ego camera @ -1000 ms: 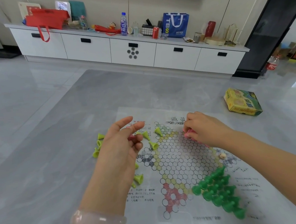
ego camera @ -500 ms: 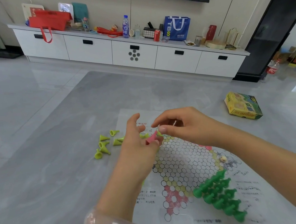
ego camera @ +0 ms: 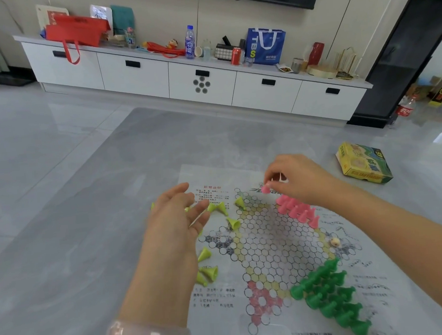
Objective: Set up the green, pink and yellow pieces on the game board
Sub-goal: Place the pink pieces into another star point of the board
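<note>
A paper game board point(ego camera: 269, 239) with hexagon cells lies on the grey table. Several green pieces point(ego camera: 328, 296) stand packed in its near right corner. Several pink pieces point(ego camera: 296, 209) stand in a row at the far right corner. My right hand point(ego camera: 299, 180) pinches one pink piece point(ego camera: 265, 189) at the far tip of that row. Yellow pieces point(ego camera: 219, 208) lie scattered and tipped along the board's left side, with more yellow pieces point(ego camera: 207, 271) nearer to me. My left hand point(ego camera: 174, 223) hovers over them, fingers spread, holding nothing.
A yellow and green game box point(ego camera: 363, 164) lies on the table at the far right. A small beige bead point(ego camera: 335, 242) sits on the board's right side. A white cabinet point(ego camera: 200, 77) with bags and bottles runs along the far wall.
My right hand took a pink piece from my left hand and carried it right to the far tip of the pink row. My left hand opened and drew back left.
</note>
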The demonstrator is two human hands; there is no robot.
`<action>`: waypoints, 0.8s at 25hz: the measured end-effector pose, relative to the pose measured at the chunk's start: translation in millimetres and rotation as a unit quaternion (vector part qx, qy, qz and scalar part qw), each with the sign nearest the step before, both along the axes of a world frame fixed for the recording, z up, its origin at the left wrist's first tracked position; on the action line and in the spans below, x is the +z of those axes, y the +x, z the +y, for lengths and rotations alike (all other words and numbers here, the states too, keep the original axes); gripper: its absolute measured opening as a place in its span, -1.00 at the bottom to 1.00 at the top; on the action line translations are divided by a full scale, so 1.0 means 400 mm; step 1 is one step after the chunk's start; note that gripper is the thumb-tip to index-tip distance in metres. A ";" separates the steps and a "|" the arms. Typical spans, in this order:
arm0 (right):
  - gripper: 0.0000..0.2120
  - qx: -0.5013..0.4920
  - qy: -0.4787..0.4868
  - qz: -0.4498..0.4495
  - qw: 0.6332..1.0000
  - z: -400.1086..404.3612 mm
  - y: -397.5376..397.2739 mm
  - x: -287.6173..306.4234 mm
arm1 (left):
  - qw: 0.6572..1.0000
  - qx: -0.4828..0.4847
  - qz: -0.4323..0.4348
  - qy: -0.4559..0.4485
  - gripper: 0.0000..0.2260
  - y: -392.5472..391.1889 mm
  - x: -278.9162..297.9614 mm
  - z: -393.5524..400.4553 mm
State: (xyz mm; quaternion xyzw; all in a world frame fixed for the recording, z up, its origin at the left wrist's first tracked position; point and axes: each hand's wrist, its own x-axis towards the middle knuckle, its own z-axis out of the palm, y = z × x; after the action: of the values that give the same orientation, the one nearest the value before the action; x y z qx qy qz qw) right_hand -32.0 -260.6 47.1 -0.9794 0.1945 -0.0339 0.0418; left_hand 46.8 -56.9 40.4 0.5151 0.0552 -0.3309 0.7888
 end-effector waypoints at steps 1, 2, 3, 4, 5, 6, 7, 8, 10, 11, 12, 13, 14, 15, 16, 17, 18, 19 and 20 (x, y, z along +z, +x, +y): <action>-0.89 -0.004 -0.012 0.022 1.000 -0.001 -0.003 -0.017 | 1.000 0.013 0.024 -0.015 -0.81 0.005 0.003 0.004; -0.89 -0.012 -0.013 0.034 0.999 0.001 -0.007 -0.030 | 0.999 0.021 0.038 -0.021 -0.81 0.009 0.004 0.007; -0.89 -0.022 -0.007 0.038 0.999 0.006 -0.011 -0.040 | 0.998 0.025 0.044 -0.023 -0.81 0.011 0.004 0.008; -0.89 -0.036 0.005 0.042 0.998 0.010 -0.014 -0.046 | 0.998 0.027 0.044 -0.024 -0.80 0.011 0.004 0.009; -0.89 -0.052 0.018 0.045 0.997 0.013 -0.015 -0.050 | 0.998 0.026 0.043 -0.026 -0.80 0.011 0.003 0.009; -0.90 -0.066 0.025 0.048 0.996 0.015 -0.016 -0.052 | 0.998 0.026 0.042 -0.028 -0.80 0.011 0.003 0.010; -0.90 -0.075 0.028 0.050 0.996 0.015 -0.016 -0.053 | 0.998 0.026 0.039 -0.029 -0.80 0.010 0.004 0.009; -0.90 -0.079 0.028 0.051 0.995 0.017 -0.016 -0.052 | 0.998 0.028 0.037 -0.029 -0.79 0.011 0.005 0.009; -0.90 -0.080 0.026 0.054 0.995 0.018 -0.017 -0.051 | 0.999 0.029 0.036 -0.028 -0.79 0.011 0.005 0.008; -0.89 -0.081 0.027 0.056 0.995 0.019 -0.018 -0.049 | 0.999 0.030 0.037 -0.028 -0.79 0.010 0.005 0.007; -0.89 -0.080 0.023 0.060 0.995 0.018 -0.018 -0.050 | 0.998 0.030 0.038 -0.028 -0.80 0.010 0.005 0.006; -0.88 -0.079 0.015 0.064 0.995 0.017 -0.019 -0.051 | 0.998 0.031 0.038 -0.030 -0.80 0.010 0.005 0.005; -0.88 -0.079 0.006 0.068 0.995 0.014 -0.019 -0.053 | 0.998 0.033 0.038 -0.030 -0.80 0.009 0.005 0.006; -0.88 -0.078 0.002 0.068 0.995 0.011 -0.019 -0.055 | 0.998 0.034 0.038 -0.029 -0.79 0.009 0.005 0.006; -0.88 -0.077 0.002 0.067 0.995 0.008 -0.018 -0.057 | 0.998 0.036 0.037 -0.027 -0.79 0.009 0.005 0.007; -0.87 -0.075 0.008 0.065 0.995 0.007 -0.018 -0.057 | 0.998 0.038 0.036 -0.026 -0.79 0.010 0.005 0.007; -0.87 -0.074 0.017 0.064 0.995 0.006 -0.018 -0.059 | 0.998 0.039 0.035 -0.025 -0.79 0.011 0.004 0.007; -0.87 -0.074 0.027 0.066 0.995 0.005 -0.019 -0.060 | 0.998 0.040 0.036 -0.026 -0.79 0.012 0.003 0.007; -0.87 -0.075 0.037 0.070 0.994 0.003 -0.020 -0.062 | 0.998 0.041 0.037 -0.026 -0.79 0.013 0.002 0.006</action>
State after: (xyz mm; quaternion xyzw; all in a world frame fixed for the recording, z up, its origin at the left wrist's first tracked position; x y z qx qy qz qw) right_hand -40.0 -259.4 22.4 -0.9597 0.2713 0.0391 0.0611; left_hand 51.9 -54.4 41.3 0.4788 0.0966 -0.3180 0.8126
